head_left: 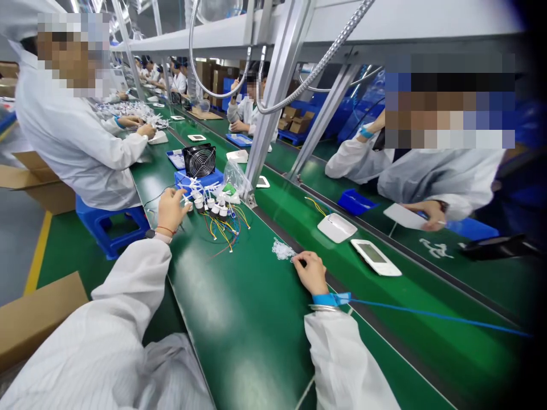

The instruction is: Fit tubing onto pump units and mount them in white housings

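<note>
My left hand (171, 212) is at the left end of a cluster of small round white-and-black parts with coloured wires (217, 209). Its thumb and fingers curl together against the white pieces there; what lies between them is too small to make out. White branching plastic pieces (194, 185) lie just behind. On the green table, a small heap of clear plastic bits (282, 249) sits by my right hand (311, 272). That hand's fingertips are pinched together at the heap's right edge, hiding anything held. A blue wrist strap (331, 299) circles the right wrist.
A black fan (200, 161) stands behind the cluster, beside a clear bag (237, 179). White housings, one with a screen (376, 257), lie on the green conveyor. A metal post (273, 97) rises from the table edge. Co-workers sit left and across. The strap's blue cord (440, 315) stretches right.
</note>
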`<state>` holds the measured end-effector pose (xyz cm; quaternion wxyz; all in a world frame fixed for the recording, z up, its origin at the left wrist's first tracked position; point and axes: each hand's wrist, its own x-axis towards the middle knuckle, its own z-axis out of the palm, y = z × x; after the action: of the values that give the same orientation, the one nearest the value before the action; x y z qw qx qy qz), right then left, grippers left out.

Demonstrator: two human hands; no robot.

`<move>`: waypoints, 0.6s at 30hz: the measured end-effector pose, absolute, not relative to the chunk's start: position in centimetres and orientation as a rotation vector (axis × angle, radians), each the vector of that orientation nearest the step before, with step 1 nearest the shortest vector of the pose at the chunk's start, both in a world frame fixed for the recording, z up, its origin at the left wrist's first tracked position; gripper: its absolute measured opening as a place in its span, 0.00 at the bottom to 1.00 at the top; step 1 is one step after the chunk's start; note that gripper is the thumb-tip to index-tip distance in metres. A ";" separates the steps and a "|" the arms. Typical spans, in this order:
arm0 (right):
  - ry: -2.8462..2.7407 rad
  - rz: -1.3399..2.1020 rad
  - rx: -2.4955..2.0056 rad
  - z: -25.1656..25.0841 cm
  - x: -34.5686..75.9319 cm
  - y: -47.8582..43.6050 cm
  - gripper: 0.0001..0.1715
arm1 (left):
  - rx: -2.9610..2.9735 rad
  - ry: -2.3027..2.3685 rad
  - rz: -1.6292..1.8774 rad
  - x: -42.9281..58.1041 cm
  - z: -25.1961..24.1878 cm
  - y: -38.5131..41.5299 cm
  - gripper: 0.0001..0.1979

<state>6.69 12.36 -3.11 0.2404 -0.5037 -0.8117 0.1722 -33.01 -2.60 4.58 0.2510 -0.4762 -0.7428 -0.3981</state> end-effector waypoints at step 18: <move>-1.999 0.427 -1.086 -3.7 9.0 9.4 0.10 | -2.694 -1.227 -1.458 -15.9 18.1 -11.0 0.16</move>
<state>8.98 9.36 -3.72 0.4017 -0.4297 -0.7909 0.1688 -15.92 -11.03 18.06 -0.0790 -0.8138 -0.3708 -0.4404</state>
